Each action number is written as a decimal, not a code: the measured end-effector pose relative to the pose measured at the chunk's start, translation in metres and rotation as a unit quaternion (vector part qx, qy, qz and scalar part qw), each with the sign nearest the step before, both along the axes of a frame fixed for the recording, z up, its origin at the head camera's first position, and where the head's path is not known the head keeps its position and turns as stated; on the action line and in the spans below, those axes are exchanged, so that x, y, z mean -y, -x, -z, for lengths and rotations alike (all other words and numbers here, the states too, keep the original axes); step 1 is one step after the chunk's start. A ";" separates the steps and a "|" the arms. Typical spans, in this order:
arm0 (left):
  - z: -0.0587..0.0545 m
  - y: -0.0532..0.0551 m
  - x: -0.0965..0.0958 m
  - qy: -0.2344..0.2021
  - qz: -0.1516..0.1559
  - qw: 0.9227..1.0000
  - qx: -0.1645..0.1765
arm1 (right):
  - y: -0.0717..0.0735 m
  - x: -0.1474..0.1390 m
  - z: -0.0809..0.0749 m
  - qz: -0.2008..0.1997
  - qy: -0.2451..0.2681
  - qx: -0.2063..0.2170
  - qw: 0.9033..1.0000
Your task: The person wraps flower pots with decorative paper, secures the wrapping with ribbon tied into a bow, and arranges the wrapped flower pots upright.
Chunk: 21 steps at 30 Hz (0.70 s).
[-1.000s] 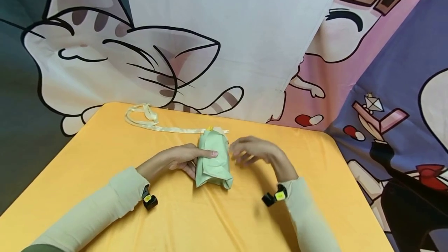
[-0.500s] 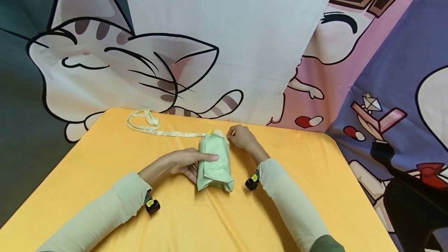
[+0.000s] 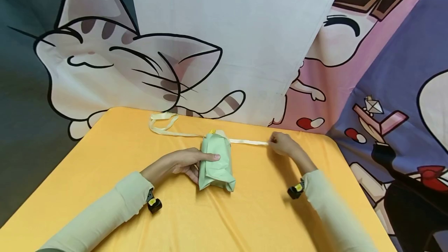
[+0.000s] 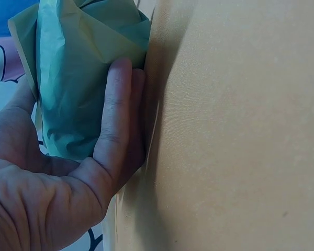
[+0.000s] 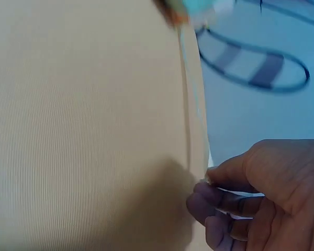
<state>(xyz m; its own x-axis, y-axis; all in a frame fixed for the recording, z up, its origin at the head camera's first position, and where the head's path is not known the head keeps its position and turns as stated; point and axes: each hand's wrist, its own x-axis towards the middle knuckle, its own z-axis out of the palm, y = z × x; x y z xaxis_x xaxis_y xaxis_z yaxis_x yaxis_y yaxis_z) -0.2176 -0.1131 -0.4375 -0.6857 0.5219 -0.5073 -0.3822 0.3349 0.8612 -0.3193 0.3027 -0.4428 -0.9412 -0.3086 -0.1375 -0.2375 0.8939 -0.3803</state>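
Observation:
A package wrapped in pale green paper (image 3: pixel 217 168) sits at the middle of the table, a bit of yellow showing at its far end. My left hand (image 3: pixel 185 160) grips it from the left, thumb on top and fingers along the side and underneath; the left wrist view shows the folded paper (image 4: pixel 76 78) against the palm. A cream ribbon (image 3: pixel 248 142) passes by the package's far end, its left part lying in a loose loop. Out to the right, my right hand (image 3: pixel 285 144) pinches the ribbon's end between thumb and fingertips, also seen in the right wrist view.
A yellow cloth (image 3: pixel 182 221) covers the table. Behind it hangs a printed curtain (image 3: pixel 231 49) with a cartoon cat, close to the table's far edge. More printed fabric (image 3: pixel 392 88) hangs along the right side.
My right hand reached the ribbon end by the package, then pulled it out to the right. The ribbon's left loop slid right and shrank. My left hand kept its hold on the package.

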 end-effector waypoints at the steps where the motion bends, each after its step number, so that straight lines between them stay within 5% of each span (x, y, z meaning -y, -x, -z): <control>1: 0.000 0.000 0.000 -0.001 0.001 1.000 0.001 | 0.010 -0.022 0.013 0.000 -0.006 -0.007 1.000; 5: -0.001 0.000 0.000 0.002 0.004 1.000 0.001 | 0.037 -0.101 0.048 0.016 -0.044 -0.023 0.999; 9: -0.002 0.000 0.002 0.005 0.001 1.000 -0.003 | 0.009 -0.114 0.007 0.068 -0.094 0.011 0.993; 13: -0.002 0.001 0.002 0.005 -0.002 1.000 -0.002 | -0.027 -0.100 -0.035 0.111 -0.131 -0.007 0.985; 21: -0.001 0.001 0.001 0.012 0.001 1.000 0.003 | -0.039 -0.087 -0.031 0.207 -0.147 0.031 0.967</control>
